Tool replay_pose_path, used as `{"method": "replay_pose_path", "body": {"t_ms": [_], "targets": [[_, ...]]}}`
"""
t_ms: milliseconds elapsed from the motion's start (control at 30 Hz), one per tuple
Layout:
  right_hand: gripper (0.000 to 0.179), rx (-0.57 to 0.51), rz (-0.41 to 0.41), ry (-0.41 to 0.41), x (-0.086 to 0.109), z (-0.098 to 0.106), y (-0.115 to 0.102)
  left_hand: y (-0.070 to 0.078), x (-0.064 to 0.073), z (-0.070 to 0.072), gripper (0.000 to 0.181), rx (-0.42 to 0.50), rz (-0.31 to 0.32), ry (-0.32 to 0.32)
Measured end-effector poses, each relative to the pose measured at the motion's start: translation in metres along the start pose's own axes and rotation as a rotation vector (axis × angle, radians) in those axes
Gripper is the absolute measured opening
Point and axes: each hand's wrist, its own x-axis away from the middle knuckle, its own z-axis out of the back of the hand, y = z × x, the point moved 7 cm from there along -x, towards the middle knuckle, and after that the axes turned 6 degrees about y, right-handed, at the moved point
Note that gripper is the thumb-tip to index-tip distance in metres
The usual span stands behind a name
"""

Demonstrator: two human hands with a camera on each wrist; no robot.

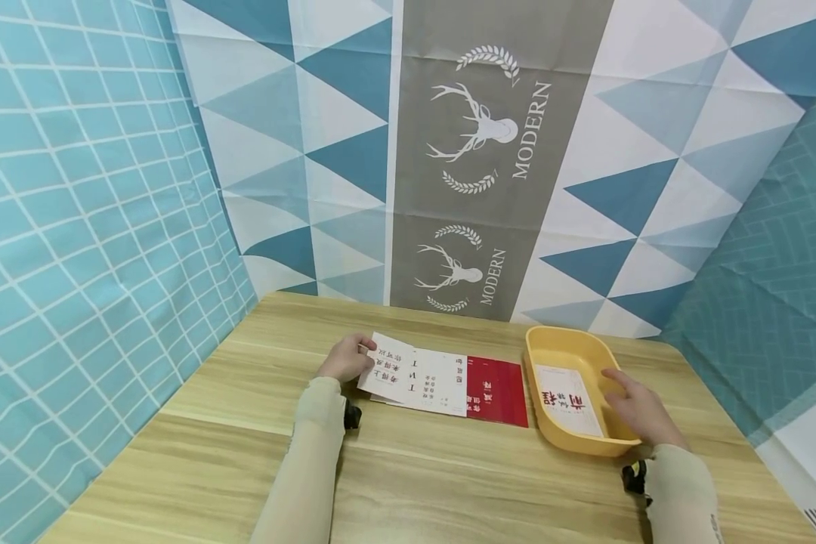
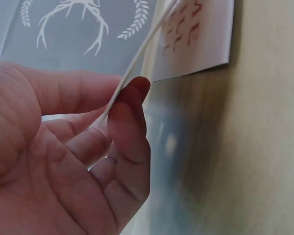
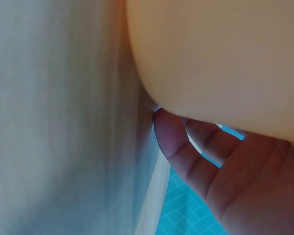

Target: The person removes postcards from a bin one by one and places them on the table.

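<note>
My left hand pinches the left edge of a white card between thumb and fingers, and the left wrist view shows that card edge-on. Beside it, overlapping white cards with dark printed characters lie in a row, ending in a red card on the right. My right hand grips the right side of a yellow plastic tray. In the right wrist view, its fingers reach under the tray's outer wall. Inside the tray lies a white card with red characters.
A wooden table carries everything. Behind it hangs a patterned cloth with deer heads, and a blue tiled covering stands at the left. The table's right edge runs close beside the tray.
</note>
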Motion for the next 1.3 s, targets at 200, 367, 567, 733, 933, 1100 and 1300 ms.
{"method": "replay_pose_path", "body": {"t_ms": [200,367,567,733,933,1100,1300], "targets": [[0.053,0.007,-0.007,0.003,-0.001,0.0,0.0004,-0.0037,0.002,-0.0013,0.03,-0.034,0.028,0.007],[0.053,0.005,-0.019,0.001,-0.0013,-0.0001,0.0014,-0.0031,0.0037,-0.0019,0.031,-0.057,0.033,0.016],[0.054,0.01,-0.024,-0.002,-0.0017,-0.0003,0.0029,-0.0069,0.0008,-0.0056,0.045,-0.021,0.071,0.019],[0.054,0.009,-0.024,-0.004,-0.002,-0.0001,0.0028,-0.0069,0.0005,-0.006,0.05,-0.014,0.08,0.015],[0.054,0.007,-0.027,-0.002,-0.0009,-0.0004,0.0022,-0.003,0.0058,-0.004,0.046,-0.074,0.051,0.03],[0.055,0.007,-0.034,-0.011,-0.0012,-0.0011,0.0024,-0.0024,0.005,-0.0024,0.046,-0.137,0.039,0.076],[0.056,0.005,-0.033,-0.011,-0.0013,-0.0009,0.0018,-0.0033,0.0037,-0.0025,0.045,-0.174,0.053,0.103]]}}
